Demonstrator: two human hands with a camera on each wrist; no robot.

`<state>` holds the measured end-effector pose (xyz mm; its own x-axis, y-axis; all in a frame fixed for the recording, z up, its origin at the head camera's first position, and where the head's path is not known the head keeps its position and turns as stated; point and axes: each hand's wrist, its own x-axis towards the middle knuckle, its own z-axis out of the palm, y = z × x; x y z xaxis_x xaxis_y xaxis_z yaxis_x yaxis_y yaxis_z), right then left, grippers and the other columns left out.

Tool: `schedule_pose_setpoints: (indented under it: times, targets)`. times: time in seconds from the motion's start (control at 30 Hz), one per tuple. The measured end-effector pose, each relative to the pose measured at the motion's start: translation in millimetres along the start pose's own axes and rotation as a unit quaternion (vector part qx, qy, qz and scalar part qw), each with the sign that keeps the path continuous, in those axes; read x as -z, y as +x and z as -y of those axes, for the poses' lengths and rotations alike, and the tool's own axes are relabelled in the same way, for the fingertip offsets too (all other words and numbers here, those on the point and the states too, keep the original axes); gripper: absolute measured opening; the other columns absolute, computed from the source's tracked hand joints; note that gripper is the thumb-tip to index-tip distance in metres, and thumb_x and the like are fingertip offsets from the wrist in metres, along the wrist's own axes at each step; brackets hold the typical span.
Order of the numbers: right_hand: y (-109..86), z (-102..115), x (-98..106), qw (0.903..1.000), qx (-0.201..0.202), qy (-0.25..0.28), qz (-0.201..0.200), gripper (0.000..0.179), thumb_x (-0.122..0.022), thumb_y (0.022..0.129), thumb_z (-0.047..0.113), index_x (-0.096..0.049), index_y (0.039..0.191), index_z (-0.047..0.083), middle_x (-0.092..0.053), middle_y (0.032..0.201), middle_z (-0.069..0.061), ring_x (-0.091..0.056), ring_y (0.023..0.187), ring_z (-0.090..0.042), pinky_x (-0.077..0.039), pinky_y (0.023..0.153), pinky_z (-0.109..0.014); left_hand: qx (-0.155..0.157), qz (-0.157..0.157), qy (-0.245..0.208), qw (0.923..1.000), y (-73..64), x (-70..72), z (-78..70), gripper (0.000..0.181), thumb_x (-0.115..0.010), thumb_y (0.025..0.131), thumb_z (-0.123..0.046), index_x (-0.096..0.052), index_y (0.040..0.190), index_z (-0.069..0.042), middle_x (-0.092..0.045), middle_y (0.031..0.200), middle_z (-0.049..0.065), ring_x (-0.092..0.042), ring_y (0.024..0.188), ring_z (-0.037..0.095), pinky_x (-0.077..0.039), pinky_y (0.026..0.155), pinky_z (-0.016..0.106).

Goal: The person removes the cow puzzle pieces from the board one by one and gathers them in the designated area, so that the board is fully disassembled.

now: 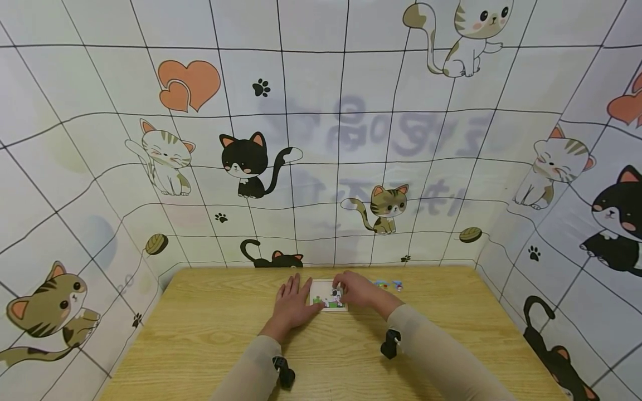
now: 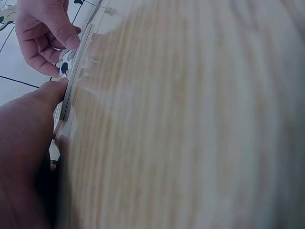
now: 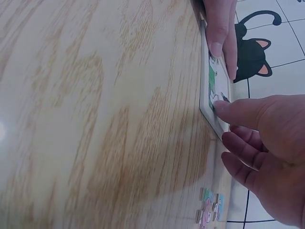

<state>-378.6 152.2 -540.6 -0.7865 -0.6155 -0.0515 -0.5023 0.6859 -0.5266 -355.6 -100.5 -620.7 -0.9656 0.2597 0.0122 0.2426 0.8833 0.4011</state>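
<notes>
So the table [image 1: 215, 323] is yellowish-tan with streaky wood grain, and the sleeves [image 1: 446, 351] are plain beige. Puzzle board [image 1: 321, 287] is mostly white with a pale rim plus green bits near the bottom, and one puzzle piece [image 1: 336, 293] is black and white. Loose pieces [image 1: 398, 285] are blue, green and pink. Wall covering [image 1: 313, 78] is white with a black grid, faint bluish-purple lettering, orange hearts [image 1: 203, 83], black paw prints [image 1: 261, 88], and cartoon cats [image 1: 246, 159], some black-and-white, some olive-striped.

The tabletop [image 1: 200, 328] looks like smooth, faintly glossy grained wood; the board [image 1: 321, 288] looks smooth-rimmed; the sleeves [image 1: 443, 348] look matt cloth, the wall covering [image 1: 311, 78] smooth sheeting.
</notes>
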Motion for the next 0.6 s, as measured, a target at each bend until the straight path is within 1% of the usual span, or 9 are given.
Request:
schedule_pose_setpoints:
  times: [0.17,0.3,0.4,0.53,0.6]
  targets:
    - [0.4,-4,-1,0.9998,0.006,-0.014,-0.009,0.030,-0.082,0.096,-0.001,-0.073,0.124,0.004,-0.064,0.109,-0.010,-0.060,0.092,-0.020,-0.056,0.082,-0.045,0.000,-0.002,-0.002,1.0000,0.3,-0.9,0.0,0.095,-0.055,0.103,-0.077,-0.032,0.177,-0.021,-0.013,0.183,0.021,-0.010,0.170,0.041,-0.012,0.133,0.063]
    - [-0.8,-7,-3,0.9991,0.016,-0.028,-0.028,0.029,-0.082,0.097,0.001,-0.074,0.125,0.002,-0.066,0.110,-0.008,-0.065,0.096,-0.023,-0.058,0.085,-0.047,-0.001,-0.003,-0.007,1.0000,-0.3,-1.3,-0.7,0.095,-0.056,0.103,-0.076,-0.032,0.177,-0.020,-0.013,0.183,0.021,-0.010,0.170,0.041,-0.012,0.133,0.064]
    - [-2.5,-8,-5,0.9981,0.017,-0.034,-0.049,0.030,-0.080,0.098,0.004,-0.075,0.127,0.001,-0.068,0.112,-0.008,-0.067,0.097,-0.023,-0.060,0.087,-0.048,-0.002,-0.003,-0.009,1.0000,-0.5,-1.1,-0.9,0.095,-0.056,0.103,-0.076,-0.032,0.177,-0.020,-0.013,0.183,0.021,-0.010,0.170,0.041,-0.012,0.133,0.064]
    - [-5.4,-11,-6,0.9969,0.011,-0.027,-0.073,0.030,-0.079,0.100,0.006,-0.075,0.129,0.002,-0.067,0.119,-0.007,-0.068,0.094,-0.018,-0.061,0.085,-0.045,0.000,-0.004,-0.012,0.9999,0.1,-1.6,-0.3,0.095,-0.055,0.103,-0.076,-0.032,0.177,-0.020,-0.013,0.183,0.021,-0.009,0.170,0.041,-0.012,0.133,0.064]
    - [-7.6,-12,-5,0.9968,0.007,-0.017,-0.078,0.030,-0.078,0.101,0.008,-0.074,0.130,0.003,-0.066,0.121,-0.006,-0.068,0.092,-0.015,-0.060,0.082,-0.042,0.002,-0.004,-0.011,0.9999,0.6,-2.1,0.2,0.095,-0.055,0.103,-0.076,-0.032,0.177,-0.020,-0.013,0.183,0.021,-0.009,0.170,0.041,-0.012,0.133,0.063]
